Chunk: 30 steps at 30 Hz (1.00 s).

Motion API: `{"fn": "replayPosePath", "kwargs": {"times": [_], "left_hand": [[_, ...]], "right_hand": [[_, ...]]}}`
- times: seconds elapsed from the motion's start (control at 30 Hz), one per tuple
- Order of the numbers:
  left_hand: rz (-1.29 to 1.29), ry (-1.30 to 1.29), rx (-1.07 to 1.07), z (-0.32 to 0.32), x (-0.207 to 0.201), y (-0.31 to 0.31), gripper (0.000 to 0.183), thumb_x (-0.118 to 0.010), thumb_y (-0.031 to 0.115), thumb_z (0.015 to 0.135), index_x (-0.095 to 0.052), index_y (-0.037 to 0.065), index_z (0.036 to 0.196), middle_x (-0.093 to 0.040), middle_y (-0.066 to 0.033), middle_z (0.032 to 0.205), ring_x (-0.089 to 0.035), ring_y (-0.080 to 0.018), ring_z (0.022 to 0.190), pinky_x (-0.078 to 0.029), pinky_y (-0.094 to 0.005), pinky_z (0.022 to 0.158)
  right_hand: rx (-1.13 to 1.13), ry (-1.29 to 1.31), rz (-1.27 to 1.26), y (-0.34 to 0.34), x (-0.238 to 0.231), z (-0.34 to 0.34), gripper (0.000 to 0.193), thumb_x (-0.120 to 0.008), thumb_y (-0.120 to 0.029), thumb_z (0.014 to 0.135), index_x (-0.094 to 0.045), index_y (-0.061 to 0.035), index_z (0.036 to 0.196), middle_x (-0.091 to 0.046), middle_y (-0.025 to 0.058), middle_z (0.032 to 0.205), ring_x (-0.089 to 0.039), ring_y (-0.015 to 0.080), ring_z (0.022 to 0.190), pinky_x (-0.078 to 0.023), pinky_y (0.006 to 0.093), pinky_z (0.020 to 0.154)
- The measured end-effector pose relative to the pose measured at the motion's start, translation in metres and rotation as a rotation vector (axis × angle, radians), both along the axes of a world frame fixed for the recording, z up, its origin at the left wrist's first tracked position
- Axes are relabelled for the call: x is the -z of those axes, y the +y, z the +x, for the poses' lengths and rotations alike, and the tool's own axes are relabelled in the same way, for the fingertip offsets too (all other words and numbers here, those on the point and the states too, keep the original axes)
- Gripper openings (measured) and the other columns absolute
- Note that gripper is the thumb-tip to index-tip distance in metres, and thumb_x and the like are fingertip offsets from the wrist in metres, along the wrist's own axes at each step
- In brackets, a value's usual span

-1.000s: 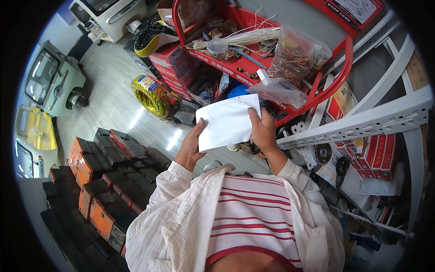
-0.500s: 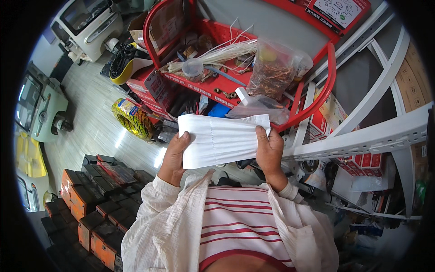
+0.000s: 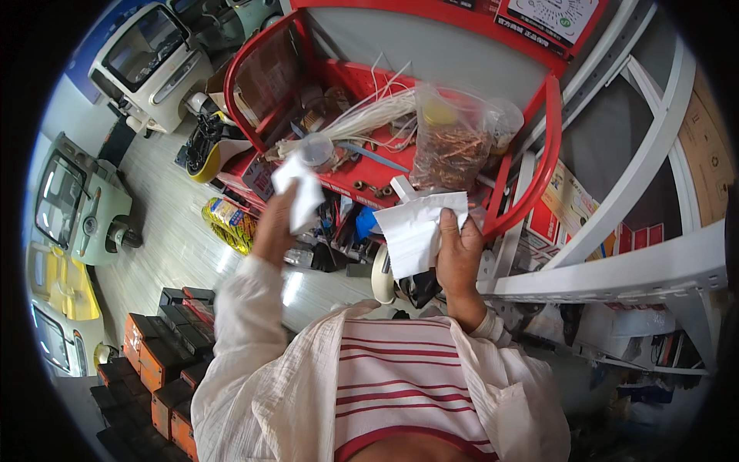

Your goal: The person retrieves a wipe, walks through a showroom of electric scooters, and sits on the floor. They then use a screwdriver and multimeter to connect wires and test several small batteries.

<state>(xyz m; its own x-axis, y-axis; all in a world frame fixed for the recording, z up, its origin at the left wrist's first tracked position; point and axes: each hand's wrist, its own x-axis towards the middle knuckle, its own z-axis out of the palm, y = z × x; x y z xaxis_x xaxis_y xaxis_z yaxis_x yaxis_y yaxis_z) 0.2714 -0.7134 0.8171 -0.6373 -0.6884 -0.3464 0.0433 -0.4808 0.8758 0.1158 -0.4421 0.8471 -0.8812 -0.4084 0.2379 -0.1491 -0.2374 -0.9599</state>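
Head view, paper (image 3: 412,235) now torn, hands (image 3: 460,260) apart

Papers (image 3: 418,233) before shelf (image 3: 553,131), boxes (image 3: 152,368) lower left

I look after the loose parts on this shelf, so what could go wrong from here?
The left hand, blurred and holding a white paper piece, appears close to the clear round plastic cup and might knock it.
Small brass-coloured metal fittings near the red metal shelf's front edge could fall if brushed.
The right hand pinches its white paper sheet by one side, so it may slip.
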Motion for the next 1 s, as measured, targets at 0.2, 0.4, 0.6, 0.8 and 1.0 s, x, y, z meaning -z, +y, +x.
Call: {"fn": "replayPosePath", "kwargs": {"times": [0.2, 0.4, 0.6, 0.8, 1.0], "left_hand": [[-0.023, 0.011, 0.080, -0.071, 0.047, -0.007, 0.045, -0.057, 0.042, 0.099, -0.056, 0.006, 0.126, -0.065, -0.0078, 0.105, -0.066, -0.0216, 0.094, -0.053, -0.0379, 0.082], [0.328, 0.242, 0.358, 0.032, 0.007, 0.023, 0.068, -0.050, 0.052, 0.099, -0.035, 0.008, 0.147, -0.053, -0.0135, 0.134, -0.059, -0.0258, 0.112, -0.048, -0.0426, 0.098], [0.237, 0.254, -0.066, 0.165, 0.024, -0.029, 0.033, -0.065, 0.020, 0.095, -0.057, 0.004, 0.123, -0.065, -0.0030, 0.103, -0.065, -0.0136, 0.088, -0.055, -0.0290, 0.075], [0.127, 0.239, -0.657, 0.346, 0.045, -0.115, 0.015, -0.065, 0.010, 0.093, -0.062, 0.002, 0.106, -0.066, -0.0030, 0.094, -0.065, -0.0121, 0.083, -0.054, -0.0263, 0.074], [0.079, 0.273, -0.989, 0.489, 0.038, -0.177, 0.009, -0.063, 0.006, 0.094, -0.062, 0.002, 0.102, -0.066, -0.0032, 0.092, -0.063, -0.0112, 0.085, -0.051, -0.0243, 0.078]], "right_hand": [[-0.214, -0.043, 0.069, -0.038, 0.023, 0.001, 0.022, -0.059, -0.018, 0.099, -0.062, 0.0012, 0.110, -0.065, 0.0038, 0.098, -0.056, 0.0094, 0.088, -0.045, 0.0256, 0.081], [-0.557, -0.241, 0.080, -0.115, 0.041, 0.046, 0.008, -0.064, -0.011, 0.094, -0.063, -0.0032, 0.097, -0.061, -0.0016, 0.085, -0.053, 0.0059, 0.078, -0.044, 0.0228, 0.073], [-0.856, -0.389, 0.087, -0.231, 0.050, 0.137, 0.015, -0.069, -0.012, 0.093, -0.067, -0.0010, 0.102, -0.069, 0.0028, 0.091, -0.062, 0.0083, 0.078, -0.050, 0.0237, 0.069], [-1.286, -0.286, 0.298, -0.372, 0.062, 0.284, 0.019, -0.056, -0.004, 0.097, -0.066, 0.0022, 0.111, -0.069, 0.0040, 0.100, -0.060, 0.0078, 0.089, -0.048, 0.0236, 0.080], [-1.491, -0.449, 0.493, -0.505, 0.058, 0.422, 0.023, -0.058, -0.020, 0.100, -0.070, -0.0002, 0.102, -0.069, 0.0028, 0.086, -0.062, 0.0081, 0.073, -0.051, 0.0243, 0.067]]}}
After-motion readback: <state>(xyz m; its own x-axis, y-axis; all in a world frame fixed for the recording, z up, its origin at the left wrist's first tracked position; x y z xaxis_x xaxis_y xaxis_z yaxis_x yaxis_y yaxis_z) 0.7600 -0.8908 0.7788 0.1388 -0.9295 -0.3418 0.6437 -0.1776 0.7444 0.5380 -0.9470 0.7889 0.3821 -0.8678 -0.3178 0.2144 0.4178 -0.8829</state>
